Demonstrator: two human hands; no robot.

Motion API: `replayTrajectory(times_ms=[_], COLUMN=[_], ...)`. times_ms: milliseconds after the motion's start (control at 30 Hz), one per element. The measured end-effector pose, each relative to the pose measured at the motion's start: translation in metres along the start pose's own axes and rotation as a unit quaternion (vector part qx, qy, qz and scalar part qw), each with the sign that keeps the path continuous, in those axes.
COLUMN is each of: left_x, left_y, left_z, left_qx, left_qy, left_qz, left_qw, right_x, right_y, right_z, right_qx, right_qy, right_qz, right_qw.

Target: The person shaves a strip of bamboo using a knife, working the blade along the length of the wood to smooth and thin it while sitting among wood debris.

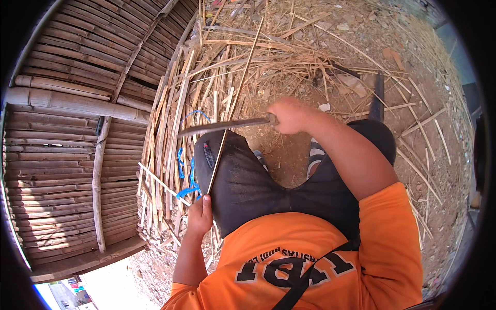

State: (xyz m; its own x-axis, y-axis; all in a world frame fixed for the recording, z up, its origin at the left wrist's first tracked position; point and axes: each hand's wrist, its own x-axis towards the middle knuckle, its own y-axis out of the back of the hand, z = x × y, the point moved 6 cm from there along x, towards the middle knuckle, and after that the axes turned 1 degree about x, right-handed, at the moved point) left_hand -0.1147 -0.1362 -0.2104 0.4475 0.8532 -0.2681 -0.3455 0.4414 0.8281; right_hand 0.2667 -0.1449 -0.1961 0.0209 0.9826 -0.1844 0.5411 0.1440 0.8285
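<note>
In my left hand [200,216], closed beside my left thigh, is the near end of a long thin bamboo strip [238,91]. The strip slants up and away across my left knee. My right hand [288,114] is wrapped round the handle of a machete [225,125]. Its long dark blade points left above my left knee and crosses the strip. Whether the edge touches the strip, I cannot tell.
Many split bamboo strips [170,129] lie in a pile at my left, with blue plastic twine [189,192] among them. A bamboo slat wall [57,170] stands beyond. Shavings and loose strips [294,62] litter the dirt ground ahead. A dark post-like object [378,97] is beyond my right knee.
</note>
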Motion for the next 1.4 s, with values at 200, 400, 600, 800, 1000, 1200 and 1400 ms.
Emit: replayTrajectory(times_ms=[200, 400, 600, 800, 1000, 1200, 1400], left_x=[0.003, -0.005, -0.004, -0.006, -0.008, -0.005, -0.008], left_y=[0.005, 0.000, -0.004, -0.002, -0.005, 0.004, 0.008], left_z=[0.006, 0.002, 0.013, 0.008, 0.004, 0.007, 0.010], left_qx=[0.008, 0.052, 0.106, 0.148, 0.098, 0.109, 0.023], left_qy=[-0.008, -0.023, -0.016, -0.035, -0.024, -0.047, 0.027], left_qz=[0.002, 0.056, 0.108, 0.124, 0.136, 0.134, 0.029], left_qw=[1.000, 0.997, 0.988, 0.981, 0.986, 0.984, 0.999], right_x=[0.005, -0.025, -0.011, -0.015, -0.007, -0.001, -0.031], right_y=[0.027, -0.005, 0.046, 0.007, 0.025, 0.032, 0.011], right_z=[0.049, -0.060, 0.060, -0.014, 0.033, 0.050, -0.047], right_qx=[0.072, -0.096, 0.034, -0.052, 0.059, 0.057, -0.089], right_qy=[-0.067, 0.088, -0.093, 0.029, -0.033, -0.058, 0.078], right_qz=[0.110, -0.059, 0.116, 0.000, 0.014, 0.114, -0.013], right_qw=[0.989, 0.990, 0.988, 0.998, 0.998, 0.990, 0.993])
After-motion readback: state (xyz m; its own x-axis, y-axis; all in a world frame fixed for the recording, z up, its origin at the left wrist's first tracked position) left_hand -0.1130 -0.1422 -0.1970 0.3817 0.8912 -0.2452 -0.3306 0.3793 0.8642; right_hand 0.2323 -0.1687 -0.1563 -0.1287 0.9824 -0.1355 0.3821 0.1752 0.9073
